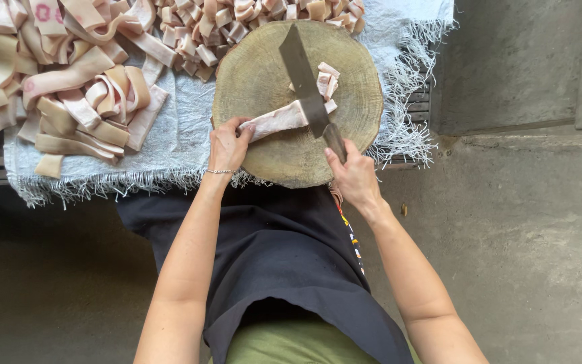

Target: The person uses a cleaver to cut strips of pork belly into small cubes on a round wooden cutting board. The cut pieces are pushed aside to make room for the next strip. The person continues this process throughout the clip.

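A round wooden chopping block (pixel 257 74) lies on a pale fringed cloth. Across it lies a long strip of pale pork skin (pixel 279 120), pinned at its near end by my left hand (pixel 227 143). My right hand (pixel 351 174) grips the handle of a big cleaver (pixel 302 75), whose blade rests across the strip's far end. A few cut pieces (pixel 327 79) sit just right of the blade.
Long uncut strips (pixel 79 87) are heaped on the fringed cloth (pixel 183 128) at the left. Several small cut chunks (pixel 237 20) are piled beyond the block. Bare concrete floor (pixel 527 222) lies to the right. My dark apron hangs below the block.
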